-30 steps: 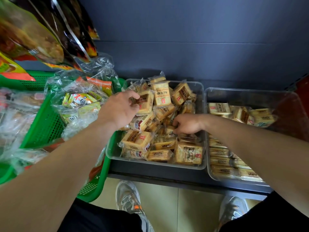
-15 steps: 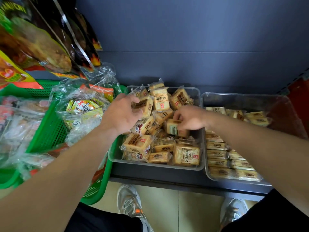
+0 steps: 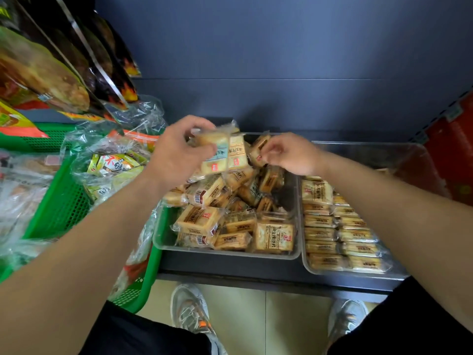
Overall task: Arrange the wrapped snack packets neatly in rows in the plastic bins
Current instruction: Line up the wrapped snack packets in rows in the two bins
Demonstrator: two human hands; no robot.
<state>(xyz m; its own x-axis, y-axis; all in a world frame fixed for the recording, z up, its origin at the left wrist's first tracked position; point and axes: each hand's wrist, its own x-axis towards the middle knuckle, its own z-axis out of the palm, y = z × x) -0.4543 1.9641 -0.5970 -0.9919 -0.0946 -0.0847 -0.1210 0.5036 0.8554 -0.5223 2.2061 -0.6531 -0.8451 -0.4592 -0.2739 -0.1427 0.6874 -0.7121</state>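
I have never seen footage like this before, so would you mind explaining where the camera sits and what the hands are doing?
There is no machine here: a person wears one wide-angle camera on the head, looking forward and down, so both bare forearms reach in from the bottom of the picture. The left hand grips a raised packet above the left bin, a clear plastic tub holding a loose pile of wrapped snacks. The right hand pinches a neighbouring packet at the top of that pile. The right bin already has packets lying in tidy rows. A green basket of other bagged goods stands to the left, and the person's shoes show on the floor below.
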